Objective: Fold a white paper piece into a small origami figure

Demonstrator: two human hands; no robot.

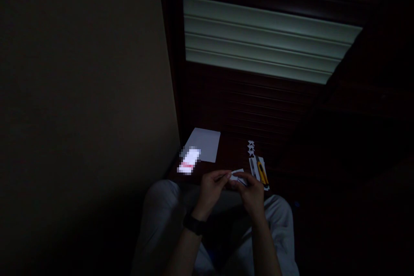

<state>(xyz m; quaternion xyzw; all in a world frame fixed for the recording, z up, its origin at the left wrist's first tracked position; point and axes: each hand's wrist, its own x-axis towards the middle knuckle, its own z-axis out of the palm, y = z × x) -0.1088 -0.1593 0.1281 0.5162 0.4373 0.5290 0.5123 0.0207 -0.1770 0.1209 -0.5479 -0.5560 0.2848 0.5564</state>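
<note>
A small piece of white paper point(238, 173) is pinched between both hands above my lap. My left hand point(212, 185), with a dark band on its wrist, grips the paper's left edge with thumb and fingertips. From the other side my right hand point(249, 189) holds it, thumb and fingers closed on it. The fingers cover much of the paper, and whether it is folded is hard to make out in the dim light. Just beyond my right hand, a yellow utility knife point(261, 173) lies on some white paper, beside a slim grey tool point(252, 166).
Several small white paper shapes point(251, 148) lie in a row past the knife. To the left are white sheets point(203, 143) and a bright, blurred-out screen point(189, 160). A wall point(129, 73) rises at left; dark slatted panels point(258, 99) stand ahead.
</note>
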